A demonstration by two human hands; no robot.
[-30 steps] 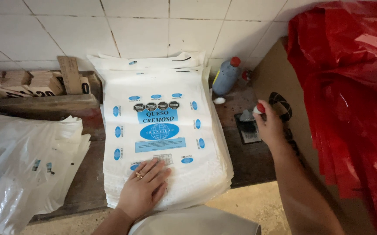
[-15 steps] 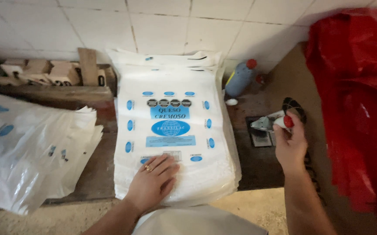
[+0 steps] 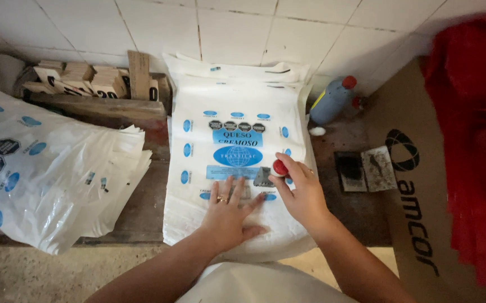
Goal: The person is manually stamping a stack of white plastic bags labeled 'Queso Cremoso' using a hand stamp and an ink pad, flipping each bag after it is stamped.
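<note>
A white tiled wall (image 3: 158, 28) backs a worn, dark wooden bench (image 3: 142, 202), and a stack of white plastic bags (image 3: 198, 213) printed in blue lies flat in the middle of it. The left hand (image 3: 229, 216) rests palm down on the lower part of the top bag, fingers spread and gripping nothing, pinning the sheet in place. The right hand (image 3: 302, 193) is closed around a small stamp with a red knob (image 3: 280, 167), holding it just above or on the bag, right beside the left hand's fingertips and next to the small box printed near the bottom of the bag; whether the stamp face already touches the plastic cannot be told. An open ink pad (image 3: 365, 171) sits on the bench to the right of the stack, with a grey bottle with a red cap (image 3: 332, 100) near the wall behind it. A second heap of similar bags (image 3: 52, 168) lies well to the left, wooden blocks (image 3: 74, 78) sit at the back left, and a cardboard box (image 3: 417, 185) lined with red plastic (image 3: 473, 140) stands at the right. The step in hand looks like stamping the top bag; the move calls for a square, firm press inside the printed box while the left hand keeps the slippery plastic from sliding.
</note>
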